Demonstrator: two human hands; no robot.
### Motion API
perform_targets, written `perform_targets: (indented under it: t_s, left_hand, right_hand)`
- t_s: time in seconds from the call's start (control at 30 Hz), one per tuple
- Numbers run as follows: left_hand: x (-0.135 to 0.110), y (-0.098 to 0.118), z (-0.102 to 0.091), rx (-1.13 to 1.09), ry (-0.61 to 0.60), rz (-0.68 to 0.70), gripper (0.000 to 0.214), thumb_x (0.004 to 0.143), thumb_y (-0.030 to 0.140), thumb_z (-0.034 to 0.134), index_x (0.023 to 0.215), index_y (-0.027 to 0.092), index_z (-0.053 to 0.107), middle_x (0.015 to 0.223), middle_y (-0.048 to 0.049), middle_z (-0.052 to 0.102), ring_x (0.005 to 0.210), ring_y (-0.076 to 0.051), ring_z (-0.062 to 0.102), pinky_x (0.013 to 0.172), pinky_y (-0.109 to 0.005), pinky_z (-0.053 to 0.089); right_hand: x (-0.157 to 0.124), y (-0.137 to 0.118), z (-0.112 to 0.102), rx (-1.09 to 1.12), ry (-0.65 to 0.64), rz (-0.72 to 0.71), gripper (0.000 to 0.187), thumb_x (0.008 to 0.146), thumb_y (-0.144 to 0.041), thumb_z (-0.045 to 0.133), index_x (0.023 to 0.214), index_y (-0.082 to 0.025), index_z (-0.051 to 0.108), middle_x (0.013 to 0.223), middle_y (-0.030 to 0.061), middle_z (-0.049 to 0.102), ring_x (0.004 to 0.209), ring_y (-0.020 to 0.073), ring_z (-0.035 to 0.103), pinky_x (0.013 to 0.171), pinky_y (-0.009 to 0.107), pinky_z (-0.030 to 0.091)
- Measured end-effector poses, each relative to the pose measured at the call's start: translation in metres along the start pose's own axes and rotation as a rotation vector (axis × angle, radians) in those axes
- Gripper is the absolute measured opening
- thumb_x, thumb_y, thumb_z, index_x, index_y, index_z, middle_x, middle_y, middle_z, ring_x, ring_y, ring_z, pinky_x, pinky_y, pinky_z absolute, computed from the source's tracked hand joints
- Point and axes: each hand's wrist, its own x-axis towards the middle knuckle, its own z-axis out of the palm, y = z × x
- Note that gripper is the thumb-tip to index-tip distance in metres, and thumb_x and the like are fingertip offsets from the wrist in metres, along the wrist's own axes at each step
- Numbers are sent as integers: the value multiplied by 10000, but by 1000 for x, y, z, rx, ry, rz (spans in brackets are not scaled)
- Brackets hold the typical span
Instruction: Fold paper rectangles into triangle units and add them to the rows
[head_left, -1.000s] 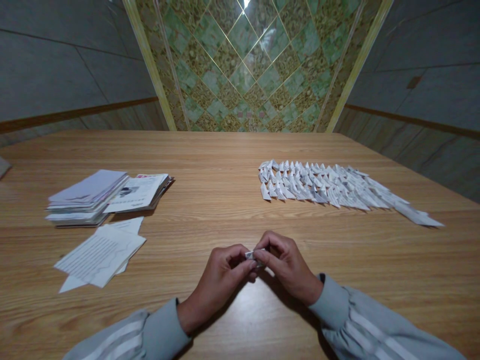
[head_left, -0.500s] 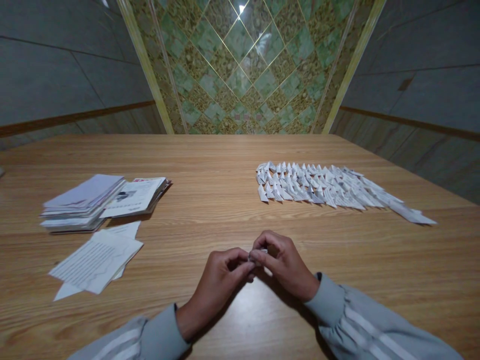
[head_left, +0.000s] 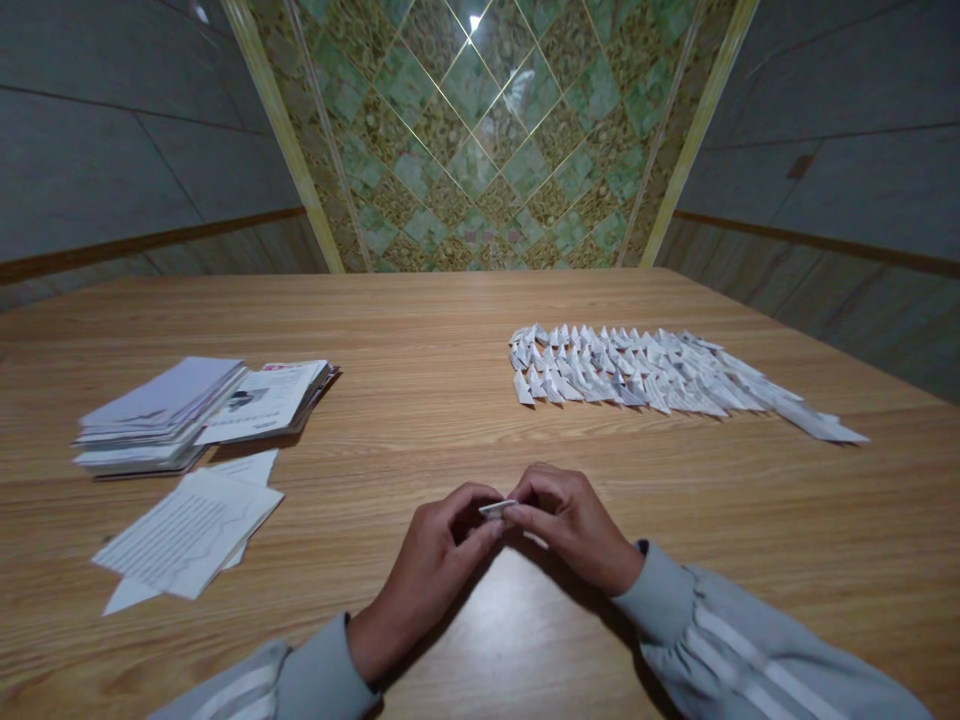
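Between my two hands, just above the table, is a small folded piece of paper [head_left: 498, 508], pale and partly hidden by fingers. My left hand [head_left: 448, 540] pinches its left end with thumb and fingers. At the right end, my right hand [head_left: 574, 520] grips it the same way, thumb in front and fingers curled behind. Beyond my hands to the right stand rows of small folded paper boats [head_left: 615, 370], packed close together.
On the left of the wooden table [head_left: 405, 400] sits a stack of papers [head_left: 161, 400] beside a pile of printed sheets [head_left: 270, 400]. Several loose printed sheets [head_left: 187, 530] lie in front of them. A tiled wall [head_left: 480, 150] rises behind the table.
The folded paper now shows more between my fingertips and lies flatter. My left fingers have shifted slightly up around its end. The view has tilted a little.
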Motion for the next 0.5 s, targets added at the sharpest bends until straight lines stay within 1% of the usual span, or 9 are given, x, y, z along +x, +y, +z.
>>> perform_targets:
  t_s: [0.03, 0.1, 0.17, 0.27, 0.33, 0.43, 0.5]
  left_hand:
    - [0, 2, -1, 46, 16, 17, 137, 861, 304, 680, 884, 176, 723, 832, -44, 728, 766, -185, 642, 679, -256, 458]
    - [0, 3, -2, 80, 45, 26, 162, 854, 323, 683, 812, 175, 734, 761, -32, 718, 704, -173, 627, 645, -247, 447]
    - [0, 4, -2, 55, 55, 4, 199, 840, 327, 687, 726, 168, 725, 685, -22, 697, 645, -160, 601, 606, -239, 435]
    - [0, 4, -1, -26, 39, -45, 188, 821, 299, 692, 695, 160, 709, 660, -18, 687, 628, -154, 593, 587, -232, 434]
    - [1, 5, 0, -54, 15, -53, 159, 824, 292, 690, 741, 160, 720, 707, -26, 709, 670, -164, 619, 619, -239, 454]
    - [1, 8, -1, -53, 7, -28, 125, 839, 277, 679, 849, 167, 738, 807, -40, 737, 754, -181, 653, 689, -261, 481]
    - [1, 9, -2, -41, 17, -19, 117, 840, 264, 673, 817, 165, 731, 769, -33, 723, 722, -173, 640, 673, -260, 476]
  right_hand:
    - [0, 1, -1, 8, -7, 15, 182, 851, -271, 689, 705, -165, 694, 689, 21, 669, 669, 146, 600, 630, 254, 421]
    - [1, 3, -1, 60, -7, 56, 115, 837, -257, 697, 767, -167, 712, 696, 14, 677, 655, 142, 603, 622, 249, 431]
    - [0, 5, -1, 131, 3, 99, 81, 819, -249, 706, 811, -169, 714, 688, 3, 673, 627, 135, 598, 601, 243, 436]
    - [-1, 7, -1, 181, 33, 142, 87, 791, -244, 723, 761, -165, 701, 660, -3, 665, 585, 129, 585, 563, 236, 430]
    - [-1, 8, -2, 152, 22, 130, 109, 792, -241, 724, 718, -163, 703, 652, 3, 671, 585, 130, 589, 560, 234, 428]
    - [-1, 8, -3, 55, -33, 52, 105, 803, -220, 725, 712, -167, 729, 660, 6, 680, 620, 131, 605, 587, 230, 427]
    - [-1, 8, -3, 5, -64, 18, 101, 813, -206, 720, 720, -170, 738, 665, 5, 682, 629, 127, 607, 595, 226, 423]
